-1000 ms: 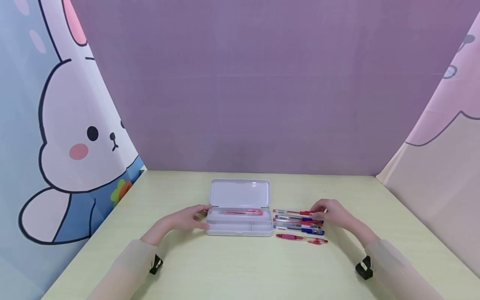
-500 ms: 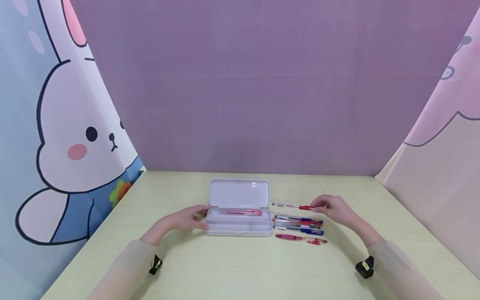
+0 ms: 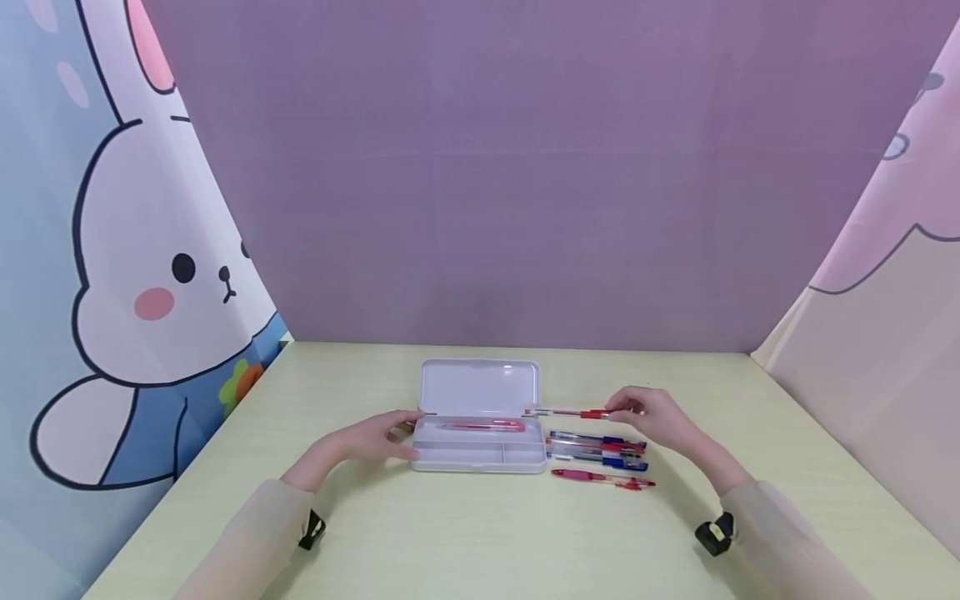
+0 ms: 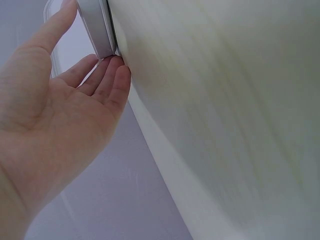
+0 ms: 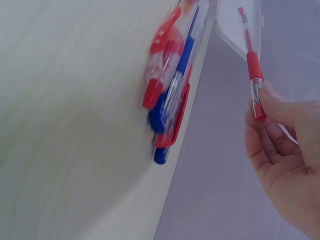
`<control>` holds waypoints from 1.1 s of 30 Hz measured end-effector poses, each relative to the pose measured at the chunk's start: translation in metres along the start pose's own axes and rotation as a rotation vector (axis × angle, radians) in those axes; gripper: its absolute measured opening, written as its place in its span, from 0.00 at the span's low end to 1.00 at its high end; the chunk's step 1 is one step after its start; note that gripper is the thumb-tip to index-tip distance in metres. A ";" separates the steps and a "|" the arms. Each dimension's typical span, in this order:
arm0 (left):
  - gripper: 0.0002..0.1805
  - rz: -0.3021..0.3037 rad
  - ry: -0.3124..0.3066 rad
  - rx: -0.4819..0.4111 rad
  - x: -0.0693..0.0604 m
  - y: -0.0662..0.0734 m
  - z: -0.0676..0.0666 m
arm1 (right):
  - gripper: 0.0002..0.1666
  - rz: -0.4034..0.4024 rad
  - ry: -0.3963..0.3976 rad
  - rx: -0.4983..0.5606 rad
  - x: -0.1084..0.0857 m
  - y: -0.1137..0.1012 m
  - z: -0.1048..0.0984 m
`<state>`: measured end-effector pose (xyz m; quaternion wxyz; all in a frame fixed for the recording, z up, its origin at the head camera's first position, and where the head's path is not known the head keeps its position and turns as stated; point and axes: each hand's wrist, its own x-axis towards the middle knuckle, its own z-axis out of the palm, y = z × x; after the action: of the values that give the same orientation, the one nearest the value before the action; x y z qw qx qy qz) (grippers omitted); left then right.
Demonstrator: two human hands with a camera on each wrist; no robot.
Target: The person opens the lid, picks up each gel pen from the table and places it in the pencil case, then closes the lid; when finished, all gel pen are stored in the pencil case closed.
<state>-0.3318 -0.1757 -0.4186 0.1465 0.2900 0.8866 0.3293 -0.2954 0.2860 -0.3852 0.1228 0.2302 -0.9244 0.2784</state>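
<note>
The right hand [image 3: 652,414] is pinching a slim clear-barrelled plastic pen with a red grip [image 3: 591,414] by its right-hand end, and the pen is lying roughly crosswise, its long axis running near parallel to the long side of the white plastic two-part pencil case [image 3: 480,469]. The pen's free end is pointing left and overlapping the case's rear right corner in the head view, where height and contact are hard to judge. The case is sitting to the left of the right hand, lid raised, a clear pen with a pink end [image 3: 491,426] lying in its rear compartment. The left hand [image 3: 375,436] is nearer the case, spreading thumb and fingers along its left end. The right wrist view is showing what the head view hides: the pen is tilting well apart from the tabletop [image 3: 450,533], thumb and fingers closing near its red tip, past the loose clear pens with red and blue ends [image 3: 624,463]. The left wrist view is revealing fingertips [image 4: 120,75] resting at the case's lower corner.
</note>
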 end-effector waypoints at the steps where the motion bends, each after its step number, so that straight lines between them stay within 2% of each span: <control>1: 0.40 -0.001 0.000 0.000 0.000 0.000 0.000 | 0.03 0.001 -0.003 0.002 0.001 -0.001 0.001; 13: 0.39 0.022 -0.009 -0.003 -0.003 0.005 -0.002 | 0.04 0.016 -0.049 0.055 0.015 -0.020 0.018; 33: 0.40 0.032 0.000 0.002 -0.003 0.004 -0.002 | 0.03 -0.086 -0.104 0.132 0.039 -0.053 0.048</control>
<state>-0.3281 -0.1760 -0.4140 0.1410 0.3043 0.8821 0.3309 -0.3070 0.2053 -0.3862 0.0710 0.2912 -0.8985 0.3208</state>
